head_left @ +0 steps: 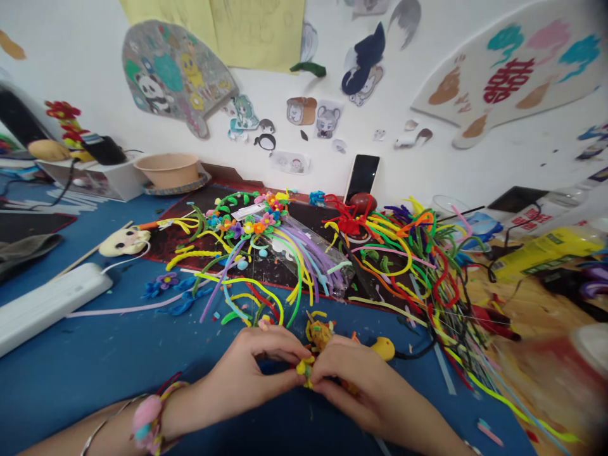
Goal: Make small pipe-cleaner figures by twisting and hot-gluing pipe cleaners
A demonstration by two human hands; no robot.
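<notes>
Near the front middle of the table, my left hand [259, 360] and my right hand [358, 383] meet at the fingertips. Between them they pinch a small yellow pipe-cleaner piece [305, 368] with a bit of green in it. The fingers cover part of it, so its full shape is hidden. Just behind my right hand lies a brownish-yellow clump [320, 333], partly blocked from view. A rounded yellow tool [384, 348] with a black cord pokes out beside my right knuckles; most of it is hidden.
Loose pipe cleaners [408, 240] pile up at the right, and a bundle with colourful flowers [259, 221] lies in the middle. A white power strip [57, 304] stretches along the left. Against the wall lean a phone [363, 177] and, further left, a beige bowl [168, 171].
</notes>
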